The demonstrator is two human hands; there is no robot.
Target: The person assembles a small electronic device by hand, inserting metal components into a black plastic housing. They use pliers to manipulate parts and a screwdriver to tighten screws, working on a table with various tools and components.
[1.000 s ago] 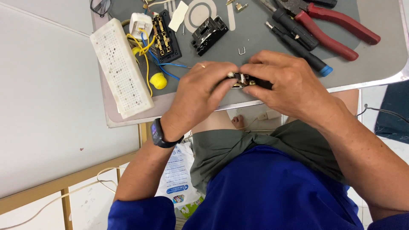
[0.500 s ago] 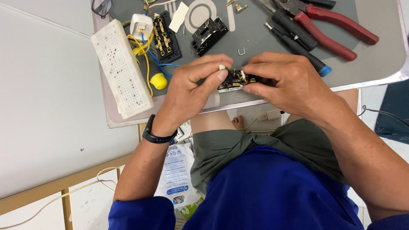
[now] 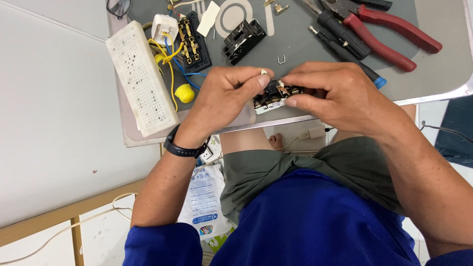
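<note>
I can only see part of the small black socket module (image 3: 272,96): my right hand (image 3: 340,98) covers its right end and my left hand (image 3: 224,96) hides its left edge, so its full outline is lost to me. What shows is a black body with brass contacts on top and a pale strip along the near side. Its long axis runs roughly left to right, tipped slightly so the right end sits farther from me, and it is held just above the near edge of the grey worktop (image 3: 443,74). My right fingers are closed round the module, thumb below and the others over the top. My left thumb and forefinger are pinched together on a tiny pale piece (image 3: 263,72), too small for me to identify, just above the module's left end. Farther back on the worktop lie a white perforated cover (image 3: 140,81), a second black module (image 3: 244,40), and red-handled pliers (image 3: 384,32), cut off at the top edge.
</note>
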